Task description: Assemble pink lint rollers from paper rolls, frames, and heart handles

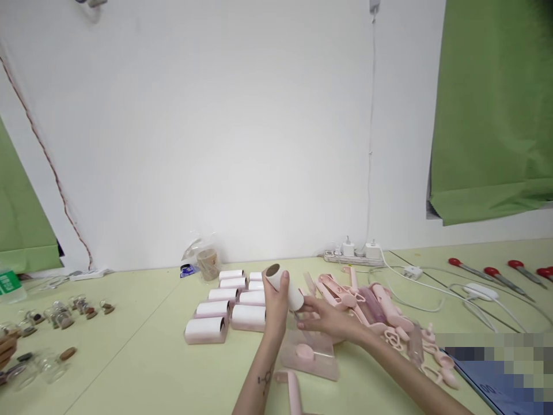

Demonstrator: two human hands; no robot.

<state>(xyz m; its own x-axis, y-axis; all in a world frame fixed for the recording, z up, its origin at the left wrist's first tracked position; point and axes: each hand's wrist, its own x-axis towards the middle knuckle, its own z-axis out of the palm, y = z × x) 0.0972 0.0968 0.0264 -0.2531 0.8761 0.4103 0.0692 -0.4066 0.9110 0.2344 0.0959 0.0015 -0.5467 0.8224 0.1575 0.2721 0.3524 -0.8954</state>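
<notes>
In the head view, my left hand (276, 300) is wrapped round a white lint roller refill (294, 295), tilted with its hollow cardboard end facing up and left. At its lower right end, the fingers of my right hand (326, 320) close on the rim; a small part between the fingertips is too unclear to make out. Below the hands lies a translucent pink cover (319, 364) with a round pink piece (305, 352) on it. Nearer to me is a pink handle (294, 392). Two columns of white rolls in pink cases (205, 329) stand to the left.
Pink plastic parts (386, 308) are heaped on the right. Behind are a power strip (354, 259) with cables and red-handled tools (470, 268). A tape roll in a bag (208, 264) stands at the wall. Small glass bottles (60, 314) lie left; a blurred phone (479, 380) lies right.
</notes>
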